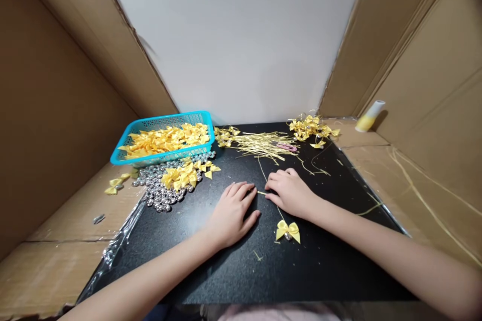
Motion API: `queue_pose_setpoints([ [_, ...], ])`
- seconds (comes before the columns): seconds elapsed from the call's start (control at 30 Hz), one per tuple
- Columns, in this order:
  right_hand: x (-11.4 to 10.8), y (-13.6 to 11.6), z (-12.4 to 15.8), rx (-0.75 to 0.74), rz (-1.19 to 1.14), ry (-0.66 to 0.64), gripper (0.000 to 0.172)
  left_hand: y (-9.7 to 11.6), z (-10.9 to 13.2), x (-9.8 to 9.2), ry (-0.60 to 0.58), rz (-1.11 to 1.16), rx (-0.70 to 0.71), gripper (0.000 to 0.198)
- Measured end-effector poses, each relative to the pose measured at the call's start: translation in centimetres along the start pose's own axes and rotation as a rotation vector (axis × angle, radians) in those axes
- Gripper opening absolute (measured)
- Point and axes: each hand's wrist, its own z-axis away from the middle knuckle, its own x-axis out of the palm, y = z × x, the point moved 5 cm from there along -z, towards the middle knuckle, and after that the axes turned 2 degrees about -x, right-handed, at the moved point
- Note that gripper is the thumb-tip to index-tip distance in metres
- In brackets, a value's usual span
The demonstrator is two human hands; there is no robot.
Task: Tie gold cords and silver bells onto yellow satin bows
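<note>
My left hand [233, 213] lies palm down on the black table, thumb apart from the fingers. Its fingertips touch one end of a short yellow twist tie [260, 192]. At the tie's other end, my right hand [289, 191] has curled fingers and thumb closed on it. A thin thread [262, 169] runs from the back of the table under the right hand. Toward me, it comes out again and leads to a yellow ribbon bow [288, 229] with a small silver bead at its centre. The right fingertips are partly hidden.
A turquoise basket [162, 157] of yellow bows stands back left, with silver beads [160, 195] and loose bows [183, 175] before it. Behind my hands lie yellow twist ties [263, 144] and a pink clip [286, 147]. Finished-looking bows [311, 127] and a thread cone [370, 116] are back right.
</note>
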Motion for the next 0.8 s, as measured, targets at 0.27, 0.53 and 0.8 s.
queue_pose_setpoints([
  [0.27, 0.7, -1.3, -0.6, -0.072, 0.204, -0.035, 0.028, -2.3, -0.8, -1.5, -0.051, -0.329, -0.096, 0.02],
  [0.53, 0.6, -1.5, -1.5, -0.026, 0.345, -0.108, 0.025, -1.8, -2.8, -1.5, -0.184, -0.409, 0.019, 0.017],
  [0.8, 0.6, -1.2, -1.6, -0.062, 0.378, -0.136, 0.029, -1.2, -3.3, -1.9, -0.223, -0.404, -0.015, 0.024],
])
